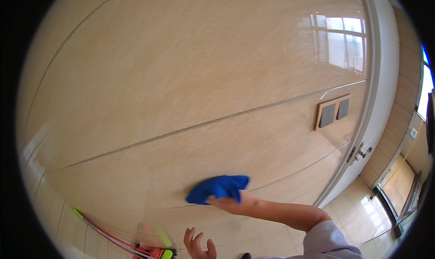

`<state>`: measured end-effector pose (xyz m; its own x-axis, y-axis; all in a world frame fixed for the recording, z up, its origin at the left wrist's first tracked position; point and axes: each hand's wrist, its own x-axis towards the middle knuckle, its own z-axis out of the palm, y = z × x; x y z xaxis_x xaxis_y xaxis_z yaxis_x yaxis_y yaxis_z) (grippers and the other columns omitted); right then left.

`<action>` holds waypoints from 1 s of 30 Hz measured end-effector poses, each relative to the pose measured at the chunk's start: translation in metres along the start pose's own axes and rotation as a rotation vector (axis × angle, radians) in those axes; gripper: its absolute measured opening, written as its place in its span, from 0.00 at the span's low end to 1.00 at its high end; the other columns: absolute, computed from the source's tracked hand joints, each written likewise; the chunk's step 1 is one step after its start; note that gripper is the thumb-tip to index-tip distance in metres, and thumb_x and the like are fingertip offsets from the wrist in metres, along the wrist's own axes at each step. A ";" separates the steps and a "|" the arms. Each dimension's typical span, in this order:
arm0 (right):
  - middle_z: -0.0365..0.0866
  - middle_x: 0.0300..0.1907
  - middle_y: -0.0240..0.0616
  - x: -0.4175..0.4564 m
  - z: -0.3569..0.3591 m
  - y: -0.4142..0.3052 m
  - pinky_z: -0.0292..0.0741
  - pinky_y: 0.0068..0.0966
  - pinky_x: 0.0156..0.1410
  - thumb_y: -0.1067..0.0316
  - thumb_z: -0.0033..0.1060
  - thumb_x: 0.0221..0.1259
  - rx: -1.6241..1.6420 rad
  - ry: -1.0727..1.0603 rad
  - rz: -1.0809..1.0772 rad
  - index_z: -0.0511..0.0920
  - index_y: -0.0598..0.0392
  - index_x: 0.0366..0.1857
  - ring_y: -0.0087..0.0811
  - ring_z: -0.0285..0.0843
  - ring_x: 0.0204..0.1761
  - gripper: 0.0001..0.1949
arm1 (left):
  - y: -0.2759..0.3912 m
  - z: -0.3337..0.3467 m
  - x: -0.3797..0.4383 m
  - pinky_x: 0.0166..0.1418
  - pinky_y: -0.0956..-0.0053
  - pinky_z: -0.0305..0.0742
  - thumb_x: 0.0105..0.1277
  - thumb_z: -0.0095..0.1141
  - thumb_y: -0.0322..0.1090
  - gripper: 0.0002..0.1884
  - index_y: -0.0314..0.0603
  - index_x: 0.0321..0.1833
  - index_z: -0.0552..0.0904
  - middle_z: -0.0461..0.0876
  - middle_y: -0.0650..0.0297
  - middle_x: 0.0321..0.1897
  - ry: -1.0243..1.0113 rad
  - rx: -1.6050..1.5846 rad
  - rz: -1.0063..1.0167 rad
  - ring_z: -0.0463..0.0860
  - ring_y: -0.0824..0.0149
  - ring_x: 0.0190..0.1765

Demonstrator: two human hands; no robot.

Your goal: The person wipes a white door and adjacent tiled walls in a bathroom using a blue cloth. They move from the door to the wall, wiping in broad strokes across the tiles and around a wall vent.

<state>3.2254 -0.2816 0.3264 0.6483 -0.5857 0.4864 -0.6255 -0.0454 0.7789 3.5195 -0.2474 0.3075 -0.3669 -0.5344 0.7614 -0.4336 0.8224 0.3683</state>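
A blue cloth (217, 188) lies against the glossy beige tiled wall (190, 89), below a long grout line. My right hand (234, 204) presses on it from the lower right, its fingers partly covered by the fabric. The right arm reaches in from the lower right, in a pale short sleeve. Near the bottom edge, my left hand (199, 243) is raised with its fingers apart and slightly curled, holding nothing. It is apart from the cloth.
Cleaning tools with red and grey handles (112, 238) lean at the lower left, with bright green parts. A switch panel (332, 112) is on the wall at the right, beside a white door (380, 89) with a metal handle (362, 153). Tiled floor (353, 204) shows below.
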 end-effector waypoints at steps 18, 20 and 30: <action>0.78 0.66 0.28 0.044 -0.027 0.016 0.66 0.57 0.71 0.53 0.62 0.70 0.304 0.214 0.371 0.84 0.35 0.62 0.39 0.72 0.67 0.18 | 0.005 0.048 0.026 0.76 0.45 0.69 0.65 0.63 0.28 0.25 0.28 0.65 0.75 0.75 0.39 0.68 -0.033 -0.166 0.034 0.74 0.36 0.72; 0.82 0.53 0.30 0.004 -0.004 -0.033 0.74 0.42 0.66 0.55 0.66 0.66 0.452 0.184 0.363 0.85 0.37 0.57 0.36 0.80 0.56 0.17 | 0.006 0.055 0.031 0.76 0.46 0.69 0.65 0.63 0.28 0.25 0.28 0.65 0.76 0.76 0.40 0.67 -0.063 -0.185 0.054 0.74 0.36 0.72; 0.77 0.63 0.53 -0.130 -0.017 -0.028 0.62 0.62 0.69 0.60 0.76 0.58 0.444 0.080 0.850 0.85 0.49 0.57 0.59 0.72 0.62 0.21 | -0.013 0.059 0.019 0.73 0.46 0.73 0.62 0.65 0.27 0.24 0.30 0.62 0.79 0.78 0.43 0.65 -0.118 -0.222 -0.040 0.76 0.35 0.70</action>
<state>3.1657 -0.1901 0.2482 -0.0802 -0.5077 0.8578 -0.9966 0.0568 -0.0596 3.4696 -0.2801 0.2857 -0.4523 -0.5755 0.6814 -0.2633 0.8161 0.5144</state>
